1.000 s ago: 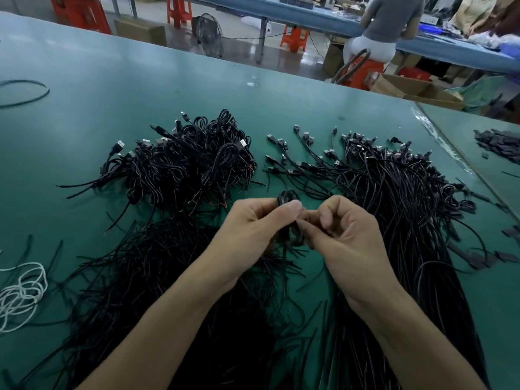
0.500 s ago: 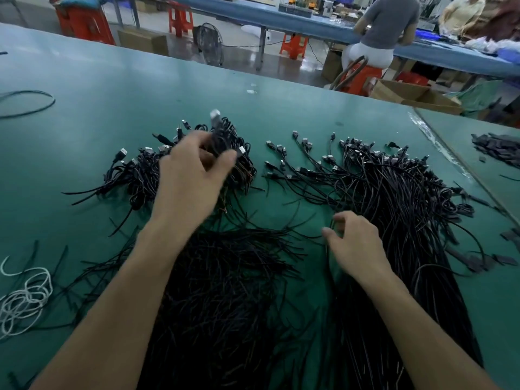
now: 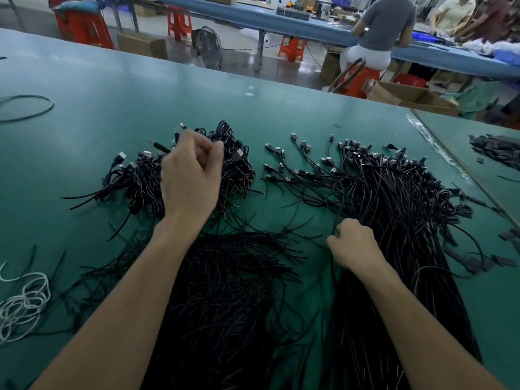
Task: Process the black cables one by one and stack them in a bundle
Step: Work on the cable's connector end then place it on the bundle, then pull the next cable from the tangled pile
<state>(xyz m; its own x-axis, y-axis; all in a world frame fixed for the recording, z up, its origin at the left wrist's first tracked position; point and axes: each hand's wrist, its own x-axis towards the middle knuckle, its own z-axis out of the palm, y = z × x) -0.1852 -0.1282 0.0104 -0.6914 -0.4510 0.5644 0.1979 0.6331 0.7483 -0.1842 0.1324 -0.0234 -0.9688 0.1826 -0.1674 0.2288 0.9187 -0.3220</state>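
A heap of coiled black cables (image 3: 135, 181) with USB plugs lies left of centre on the green table (image 3: 84, 136). My left hand (image 3: 191, 175) hovers right over this heap, fingers loosely curled, with nothing seen in them. To the right spreads a long pile of uncoiled black cables (image 3: 399, 198), plugs pointing away from me. My right hand (image 3: 354, 246) sits at that pile's near left edge and pinches one black cable (image 3: 339, 218) that runs up from its fingers. Between my forearms lies a mass of short black ties (image 3: 225, 291).
White wire ties (image 3: 22, 305) lie at the left edge, and a thin dark cable loop (image 3: 28, 108) at the far left. Flat dark pieces (image 3: 495, 147) sit on the adjoining table at right. Behind the table, a person sits on a red stool (image 3: 357, 80) near cardboard boxes.
One second ago both hands held a coiled cable together. My left hand carried it to the coiled heap and has let it go; my right hand dropped to the uncoiled pile and pinched a cable.
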